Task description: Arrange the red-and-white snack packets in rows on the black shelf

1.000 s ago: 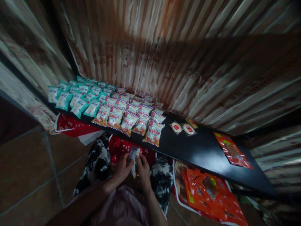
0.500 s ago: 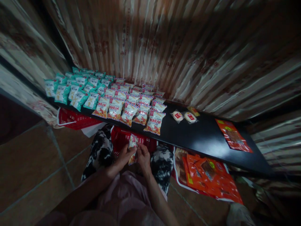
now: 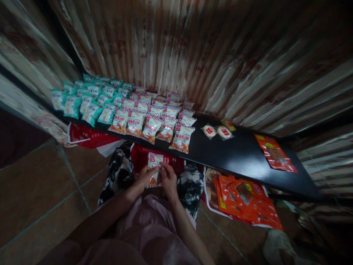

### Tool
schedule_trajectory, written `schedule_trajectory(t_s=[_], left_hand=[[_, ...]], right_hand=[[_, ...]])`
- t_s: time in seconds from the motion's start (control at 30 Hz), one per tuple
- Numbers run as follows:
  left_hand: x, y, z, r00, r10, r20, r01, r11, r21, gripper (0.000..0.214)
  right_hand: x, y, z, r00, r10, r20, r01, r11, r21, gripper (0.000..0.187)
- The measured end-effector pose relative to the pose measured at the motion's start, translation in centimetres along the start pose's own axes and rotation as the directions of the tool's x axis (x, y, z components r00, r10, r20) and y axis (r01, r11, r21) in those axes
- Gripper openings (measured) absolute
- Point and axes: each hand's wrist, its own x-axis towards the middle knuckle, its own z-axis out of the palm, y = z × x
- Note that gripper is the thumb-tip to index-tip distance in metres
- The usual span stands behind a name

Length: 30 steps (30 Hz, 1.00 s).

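Observation:
Between my two hands is a small white-and-orange snack bag, its printed front facing up, over the red basket at my knees. My left hand grips the bag's left side, thumb lying across the front. At its right side my right hand pinches the bag with bent fingers. Rows of matching snack bags stand on the black shelf just beyond. Teal snack bags fill the shelf's left end.
Round white packaged snacks and a flat orange-red packet lie on the shelf's right part. Below it, a basket of orange packets stands at right, another red basket at left. A pleated curtain hangs behind.
The bag in my hands has turned from edge-on to show its wide printed front. Both hands stay near the same place above the basket. The view has shifted slightly.

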Motion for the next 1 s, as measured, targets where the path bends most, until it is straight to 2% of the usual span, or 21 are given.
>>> schedule_trajectory(t_s=[0.13, 0.2, 0.3, 0.37, 0.43, 0.63, 0.8, 1.0], left_hand=[[0.0, 0.4, 0.1, 0.999, -0.052, 0.005, 0.052, 0.995, -0.081, 0.058], [0.0, 0.5, 0.1, 0.998, -0.065, 0.003, 0.065, 0.991, -0.113, 0.057], [0.3, 0.3, 0.1, 0.998, -0.050, -0.035, 0.045, 0.991, -0.128, 0.056], [0.4, 0.1, -0.1, 0.998, -0.016, -0.067, 0.007, 0.992, -0.127, 0.054], [0.4, 0.0, -0.2, 0.995, 0.014, -0.094, -0.025, 0.992, -0.123, 0.053], [0.0, 0.6, -0.1, 0.990, 0.064, -0.125, -0.080, 0.988, -0.128, 0.052], [0.1, 0.9, -0.1, 0.989, 0.058, -0.134, -0.076, 0.988, -0.136, 0.052], [0.3, 1.0, -0.3, 0.983, 0.060, -0.172, -0.080, 0.990, -0.113, 0.053]], right_hand=[[0.7, 0.6, -0.6, 0.991, 0.020, -0.130, -0.027, 0.998, -0.056, 0.036], [0.8, 0.7, -1.0, 0.989, 0.069, -0.129, -0.079, 0.995, -0.069, 0.041], [0.5, 0.3, -1.1, 0.979, 0.205, 0.023, -0.204, 0.979, -0.025, 0.044], [0.0, 0.0, -1.0, 0.948, 0.276, 0.160, -0.287, 0.957, 0.048, 0.044], [-0.5, -0.2, -0.8, 0.923, 0.302, 0.240, -0.338, 0.933, 0.126, 0.045], [-0.9, -0.4, -0.6, 0.898, 0.313, 0.310, -0.393, 0.887, 0.243, 0.049], [-0.7, -0.5, -0.7, 0.908, 0.286, 0.307, -0.360, 0.908, 0.217, 0.050], [-0.9, 0.1, -0.7, 0.889, 0.270, 0.369, -0.376, 0.892, 0.253, 0.055]])
